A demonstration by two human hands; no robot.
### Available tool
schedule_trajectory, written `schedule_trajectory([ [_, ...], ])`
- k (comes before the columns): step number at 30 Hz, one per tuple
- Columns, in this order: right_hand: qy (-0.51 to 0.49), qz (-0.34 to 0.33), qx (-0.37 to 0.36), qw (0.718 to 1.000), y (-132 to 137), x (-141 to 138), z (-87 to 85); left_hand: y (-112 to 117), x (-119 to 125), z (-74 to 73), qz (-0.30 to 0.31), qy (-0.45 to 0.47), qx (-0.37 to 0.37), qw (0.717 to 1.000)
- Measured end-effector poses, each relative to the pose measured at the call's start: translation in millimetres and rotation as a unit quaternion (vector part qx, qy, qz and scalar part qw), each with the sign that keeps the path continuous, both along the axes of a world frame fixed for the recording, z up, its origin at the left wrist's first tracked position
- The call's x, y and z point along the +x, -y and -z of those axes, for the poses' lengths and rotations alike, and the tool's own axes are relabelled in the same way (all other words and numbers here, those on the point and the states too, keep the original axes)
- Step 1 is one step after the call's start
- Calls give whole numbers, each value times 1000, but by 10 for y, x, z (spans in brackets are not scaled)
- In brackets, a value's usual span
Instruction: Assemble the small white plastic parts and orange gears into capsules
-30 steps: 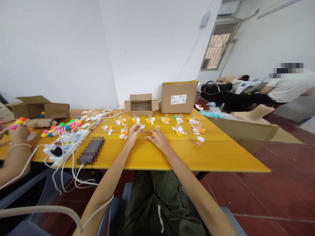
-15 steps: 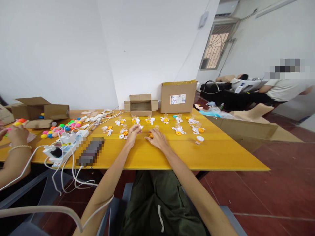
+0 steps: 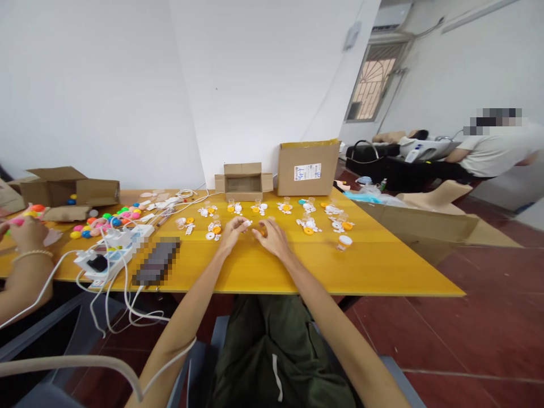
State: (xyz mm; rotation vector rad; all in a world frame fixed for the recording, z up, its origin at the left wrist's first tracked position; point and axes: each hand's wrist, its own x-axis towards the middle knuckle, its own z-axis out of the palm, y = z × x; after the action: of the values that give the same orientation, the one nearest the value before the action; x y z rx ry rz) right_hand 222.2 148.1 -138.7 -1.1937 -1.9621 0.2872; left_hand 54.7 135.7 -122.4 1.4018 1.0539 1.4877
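At mid-frame, steady the white part (image 3: 247,224) pinched in the left hand (image 3: 232,233), with the right hand (image 3: 274,237) half-curled by the orange piece (image 3: 264,231), unclear in hold.

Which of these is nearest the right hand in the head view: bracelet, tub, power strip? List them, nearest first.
1. Tub: on the table, right of the right hand.
2. Power strip: to its left.
3. Bracelet: far left, on another person's wrist.

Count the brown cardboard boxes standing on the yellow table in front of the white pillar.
2: a small open box and, to its right, a taller box with a white label; any behind them would be hidden.
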Motion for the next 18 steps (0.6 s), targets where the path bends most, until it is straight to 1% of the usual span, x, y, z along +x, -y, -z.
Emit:
schedule_trajectory([
  [4,-71,-37,21,997,-56,18,41,30,33,-16,32,-31,5,999],
  [10,-104,-97,12,990,-49,8,26,70,67,-44,65,-42,17,997],
  [18,-142,-116,-25,983,-57,7,2,79,73,-60,80,-41,0,996],
])
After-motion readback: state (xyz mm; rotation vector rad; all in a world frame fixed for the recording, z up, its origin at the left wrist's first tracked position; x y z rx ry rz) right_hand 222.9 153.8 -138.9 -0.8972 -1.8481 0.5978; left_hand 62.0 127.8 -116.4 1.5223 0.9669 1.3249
